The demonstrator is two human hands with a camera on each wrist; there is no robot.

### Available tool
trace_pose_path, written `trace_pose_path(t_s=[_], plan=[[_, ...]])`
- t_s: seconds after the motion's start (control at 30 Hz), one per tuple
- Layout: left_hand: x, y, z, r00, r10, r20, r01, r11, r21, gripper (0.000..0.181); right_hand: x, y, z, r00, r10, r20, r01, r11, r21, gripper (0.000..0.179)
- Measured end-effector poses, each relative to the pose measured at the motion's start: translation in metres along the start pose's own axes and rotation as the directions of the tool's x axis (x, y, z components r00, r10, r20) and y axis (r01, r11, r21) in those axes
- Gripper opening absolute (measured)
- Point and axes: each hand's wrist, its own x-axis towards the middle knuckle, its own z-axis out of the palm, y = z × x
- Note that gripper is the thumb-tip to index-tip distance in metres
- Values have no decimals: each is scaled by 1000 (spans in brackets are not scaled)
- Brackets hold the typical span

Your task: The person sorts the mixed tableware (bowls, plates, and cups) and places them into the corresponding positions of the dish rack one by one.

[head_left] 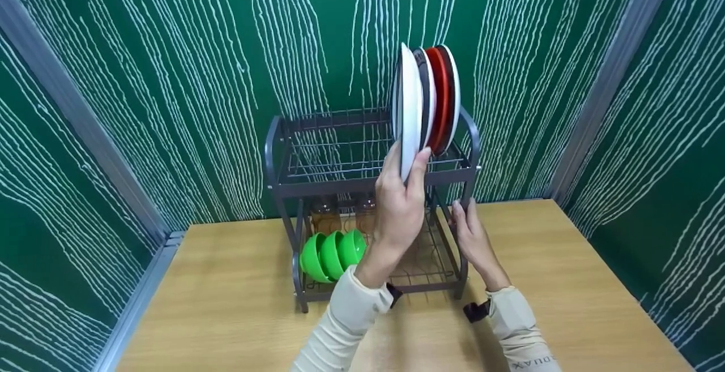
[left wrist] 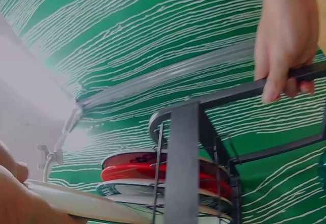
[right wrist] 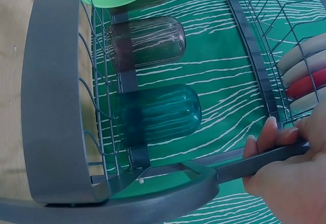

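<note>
My left hand (head_left: 399, 208) pinches the lower front edge of a white plate (head_left: 411, 111), thumb on its right side and fingers on its left. The plate stands on edge at the upper tier of a dark grey two-tier dish rack (head_left: 362, 186). Right behind it, several plates stand upright at the tier's right end, among them a red plate (head_left: 437, 100). Lower down, my right hand (head_left: 474, 242) grips the rack's right front post. In the right wrist view, that hand's fingers (right wrist: 267, 135) curl round the dark bar.
On the lower tier, green bowls (head_left: 334, 256) lean in a row at the front left. Behind them stand upturned glasses, including a teal glass (right wrist: 160, 114) and a brownish one (right wrist: 147, 40). The rack stands on a wooden table (head_left: 226, 293) before a green, white-streaked wall (head_left: 187, 77).
</note>
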Motion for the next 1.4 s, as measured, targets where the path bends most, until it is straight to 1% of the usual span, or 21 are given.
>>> trace_pose_path(t_s=[0.1,0.2,0.33,0.53,0.67,0.77,0.9,1.03,1.13,1.2,1.37,1.4], plan=[[11,1,0,999,-34,7,34,999,-2,42,1,2,1,999,-41,-14,42,999,9,29],[20,0,-1,997,-80,20,80,997,-14,40,0,3,2,997,-71,-20,71,997,26,25],[31,-3,-2,989,-138,45,140,989,-41,42,0,2,1,998,-61,-19,61,998,25,28],[43,-6,-1,974,-214,75,217,976,-30,44,0,2,-1,999,-34,-7,34,999,10,36],[50,-12,-2,965,-247,85,250,968,-28,45,0,1,-1,999,-33,-11,33,999,4,34],[54,-18,-4,959,-271,85,274,961,-25,41,-1,1,0,999,-39,-22,39,999,1,33],[57,-27,-7,943,-325,70,326,945,-6,32,-1,0,1,999,-43,-24,43,999,4,32],[57,-34,-9,922,-383,57,382,924,29,29,-1,2,2,999,-47,-19,47,999,8,29],[57,-36,-10,915,-396,74,391,918,73,29,-1,3,2,998,-53,-18,53,999,13,27],[57,-36,-11,917,-389,88,381,919,101,29,0,3,2,999,-51,-15,51,999,18,26],[57,-40,-9,935,-338,108,323,936,138,30,-1,3,1,999,-31,-11,31,999,16,28],[56,-40,-9,937,-332,113,315,938,141,30,-2,3,1,1000,-25,-13,25,1000,11,29]])
